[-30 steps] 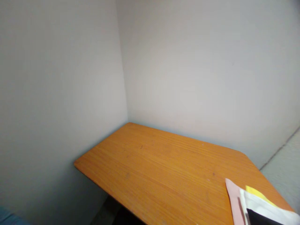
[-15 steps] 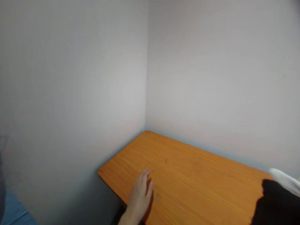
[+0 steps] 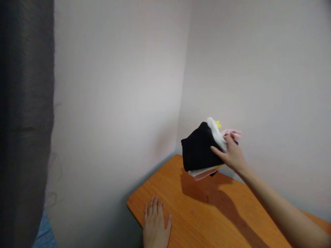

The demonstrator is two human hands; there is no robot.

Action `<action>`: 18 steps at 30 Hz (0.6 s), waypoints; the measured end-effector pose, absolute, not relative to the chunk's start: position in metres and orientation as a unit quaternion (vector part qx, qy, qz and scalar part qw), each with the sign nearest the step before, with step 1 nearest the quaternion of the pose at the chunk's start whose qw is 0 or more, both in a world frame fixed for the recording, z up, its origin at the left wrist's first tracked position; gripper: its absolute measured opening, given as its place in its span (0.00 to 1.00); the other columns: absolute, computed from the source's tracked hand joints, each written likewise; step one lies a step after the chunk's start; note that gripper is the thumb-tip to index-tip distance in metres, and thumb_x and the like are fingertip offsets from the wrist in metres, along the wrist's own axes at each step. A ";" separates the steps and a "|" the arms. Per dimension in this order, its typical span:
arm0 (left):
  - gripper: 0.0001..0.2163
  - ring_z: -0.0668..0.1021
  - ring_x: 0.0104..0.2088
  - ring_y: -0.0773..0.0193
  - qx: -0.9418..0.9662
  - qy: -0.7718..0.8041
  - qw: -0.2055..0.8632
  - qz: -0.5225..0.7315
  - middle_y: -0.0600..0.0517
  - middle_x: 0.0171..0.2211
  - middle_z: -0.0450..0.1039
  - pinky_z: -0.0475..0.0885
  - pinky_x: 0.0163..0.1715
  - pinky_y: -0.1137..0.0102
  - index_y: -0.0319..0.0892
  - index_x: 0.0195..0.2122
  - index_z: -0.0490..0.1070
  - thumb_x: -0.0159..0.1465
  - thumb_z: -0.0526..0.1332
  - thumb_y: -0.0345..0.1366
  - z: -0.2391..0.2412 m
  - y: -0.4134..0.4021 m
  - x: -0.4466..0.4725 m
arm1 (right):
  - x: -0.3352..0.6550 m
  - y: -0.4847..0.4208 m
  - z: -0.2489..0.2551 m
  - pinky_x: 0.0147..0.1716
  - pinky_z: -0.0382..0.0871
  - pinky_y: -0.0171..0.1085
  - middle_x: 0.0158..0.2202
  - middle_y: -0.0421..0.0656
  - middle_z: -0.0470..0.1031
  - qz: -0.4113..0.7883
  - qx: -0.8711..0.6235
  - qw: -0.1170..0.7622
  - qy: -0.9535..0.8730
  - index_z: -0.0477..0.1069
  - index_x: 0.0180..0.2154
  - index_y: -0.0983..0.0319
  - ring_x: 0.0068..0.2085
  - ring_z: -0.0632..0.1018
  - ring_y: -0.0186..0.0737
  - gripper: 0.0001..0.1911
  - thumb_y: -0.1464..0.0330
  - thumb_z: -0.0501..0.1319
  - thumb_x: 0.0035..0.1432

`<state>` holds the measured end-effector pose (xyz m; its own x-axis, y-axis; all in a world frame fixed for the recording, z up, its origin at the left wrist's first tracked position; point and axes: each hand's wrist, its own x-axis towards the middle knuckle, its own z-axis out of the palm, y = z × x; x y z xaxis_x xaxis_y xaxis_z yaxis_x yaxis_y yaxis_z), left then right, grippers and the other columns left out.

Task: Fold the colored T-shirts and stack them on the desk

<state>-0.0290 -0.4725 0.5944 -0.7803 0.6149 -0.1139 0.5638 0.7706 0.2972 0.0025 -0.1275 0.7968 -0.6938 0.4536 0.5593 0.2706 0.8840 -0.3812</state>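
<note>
My right hand (image 3: 232, 153) reaches in from the right and grips a bundle of folded cloth pieces (image 3: 199, 148) above the far part of the wooden table (image 3: 191, 220). A black piece faces me, with white, yellow and pink cloth showing around its edges. Whether these are socks or other garments I cannot tell. The thumb lies over the near side; some fingers are hidden behind the cloth. The bundle is tilted and casts a shadow on the tabletop. Palm down near the table's left edge, my left hand (image 3: 156, 224) lies flat with its fingers stretched out.
Two pale walls (image 3: 116, 86) (image 3: 258, 69) meet in a corner behind the table. A dark curtain (image 3: 24, 103) hangs along the left side. Some blue fabric (image 3: 45, 234) shows at the bottom left.
The cloth bundle has come from the lower right edge to above the table, with my right hand now visible on it. My left hand has flattened onto the tabletop. The view has turned left.
</note>
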 end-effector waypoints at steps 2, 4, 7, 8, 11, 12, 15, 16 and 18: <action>0.28 0.59 0.66 0.47 0.304 0.938 0.107 0.129 0.40 0.66 0.55 0.53 0.66 0.49 0.34 0.61 0.66 0.66 0.49 0.47 0.594 -0.473 -0.032 | -0.019 -0.131 0.758 0.43 0.66 0.42 0.39 0.47 0.69 0.122 -0.150 0.215 -0.957 0.68 0.38 0.61 0.40 0.72 0.46 0.18 0.54 0.61 0.53; 0.28 0.60 0.66 0.47 0.298 0.938 0.107 0.138 0.41 0.66 0.55 0.53 0.66 0.50 0.35 0.61 0.66 0.65 0.51 0.48 0.588 -0.474 -0.036 | -0.027 -0.135 0.724 0.46 0.65 0.42 0.42 0.48 0.69 0.123 -0.134 0.117 -0.976 0.70 0.35 0.60 0.43 0.72 0.47 0.13 0.57 0.60 0.55; 0.29 0.61 0.65 0.45 0.313 0.930 0.118 0.150 0.40 0.65 0.57 0.55 0.65 0.48 0.35 0.61 0.66 0.63 0.53 0.49 0.569 -0.476 -0.042 | -0.028 -0.135 0.693 0.44 0.65 0.40 0.39 0.47 0.72 0.145 -0.170 0.070 -0.972 0.72 0.33 0.60 0.41 0.74 0.45 0.10 0.60 0.59 0.57; 0.29 0.61 0.65 0.44 0.321 0.927 0.122 0.154 0.40 0.65 0.57 0.56 0.64 0.48 0.35 0.61 0.67 0.63 0.53 0.49 0.562 -0.476 -0.044 | -0.029 -0.132 0.688 0.43 0.65 0.39 0.38 0.47 0.73 0.152 -0.184 0.070 -0.969 0.72 0.33 0.60 0.40 0.74 0.44 0.09 0.62 0.58 0.57; 0.29 0.63 0.64 0.44 0.323 0.925 0.106 0.167 0.40 0.64 0.58 0.57 0.64 0.48 0.36 0.60 0.68 0.62 0.55 0.48 0.547 -0.475 -0.045 | -0.039 -0.121 0.681 0.37 0.65 0.37 0.34 0.46 0.75 0.163 -0.230 0.079 -0.956 0.73 0.32 0.62 0.36 0.75 0.42 0.10 0.63 0.56 0.58; 0.28 0.63 0.64 0.44 0.317 0.928 0.093 0.170 0.40 0.64 0.59 0.57 0.64 0.48 0.36 0.59 0.69 0.61 0.55 0.47 0.546 -0.474 -0.045 | -0.044 -0.117 0.680 0.36 0.65 0.36 0.33 0.45 0.76 0.168 -0.246 0.082 -0.951 0.73 0.32 0.62 0.34 0.75 0.42 0.11 0.63 0.56 0.58; 0.28 0.64 0.64 0.43 0.298 0.936 0.076 0.173 0.39 0.63 0.61 0.56 0.64 0.48 0.34 0.58 0.70 0.61 0.55 0.46 0.550 -0.471 -0.042 | -0.063 -0.109 0.678 0.32 0.63 0.34 0.29 0.43 0.76 0.186 -0.280 0.091 -0.937 0.74 0.33 0.62 0.32 0.74 0.41 0.13 0.62 0.54 0.60; 0.28 0.63 0.64 0.42 0.295 0.936 0.084 0.174 0.38 0.63 0.62 0.56 0.64 0.47 0.34 0.58 0.70 0.61 0.55 0.45 0.552 -0.470 -0.042 | -0.070 -0.110 0.677 0.31 0.63 0.34 0.29 0.43 0.76 0.193 -0.284 0.094 -0.934 0.75 0.34 0.62 0.32 0.74 0.40 0.14 0.62 0.54 0.61; 0.28 0.63 0.64 0.40 0.289 0.936 0.104 0.175 0.37 0.63 0.61 0.55 0.64 0.47 0.33 0.58 0.70 0.60 0.56 0.44 0.555 -0.469 -0.042 | -0.084 -0.114 0.676 0.30 0.62 0.33 0.30 0.42 0.76 0.207 -0.285 0.101 -0.930 0.76 0.37 0.62 0.32 0.74 0.39 0.15 0.62 0.54 0.62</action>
